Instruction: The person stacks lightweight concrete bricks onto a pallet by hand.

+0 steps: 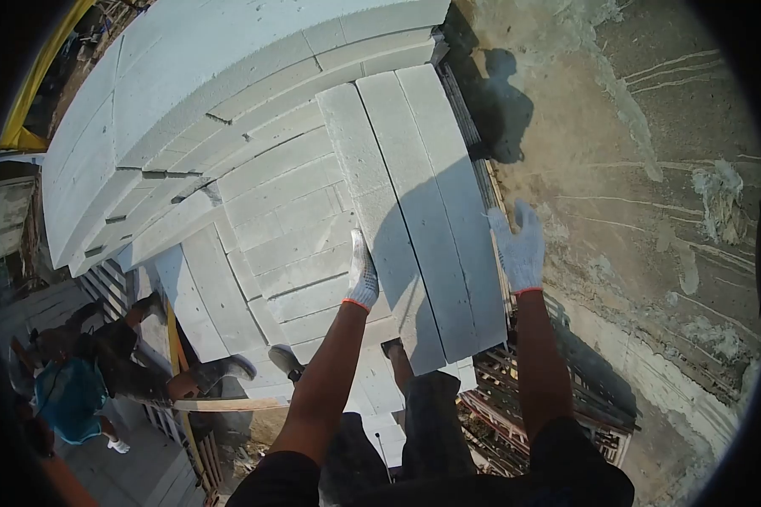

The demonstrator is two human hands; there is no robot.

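Three long pale concrete blocks lie side by side on top of the stack, with narrow gaps between them. My left hand, in a white knit glove with an orange cuff, has its fingers stretched out flat along the left side of the leftmost block. On the opposite side, my right hand wears a matching glove. Its fingers and thumb are spread, with a fingertip right by the outer edge of the rightmost block. Neither hand is closed around anything.
A taller stack of blocks rises at upper left, and flatter block layers surround my feet. Slatted wooden pallets stand at lower right beside a concrete floor. Another person in a blue top is at lower left.
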